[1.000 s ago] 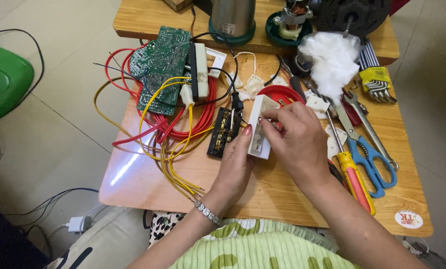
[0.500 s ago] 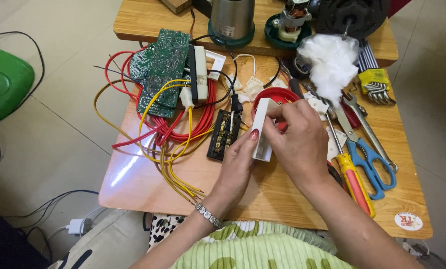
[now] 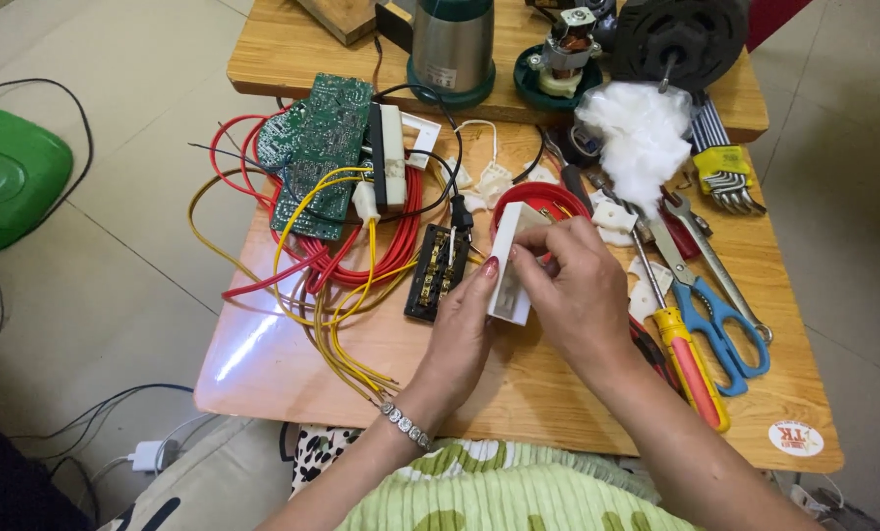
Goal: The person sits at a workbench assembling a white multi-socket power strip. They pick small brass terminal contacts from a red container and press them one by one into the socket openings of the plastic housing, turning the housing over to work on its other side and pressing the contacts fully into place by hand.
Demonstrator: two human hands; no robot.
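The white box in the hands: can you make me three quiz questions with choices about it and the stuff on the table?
1. Where is the green circuit board?
A. Far side of the table, left of the hands
B. On the floor
C. Under the scissors

2. What colour are the scissors' handles?
A. Red
B. Blue
C. Green

3. How is the white box held?
A. Lying loose on the table
B. By one hand only
C. Between the left hand and right hand

Answers: 1 A, it lies among red and yellow wires up left. 2 B, blue loops show at the right. 3 C, fingers of both hands grip it.
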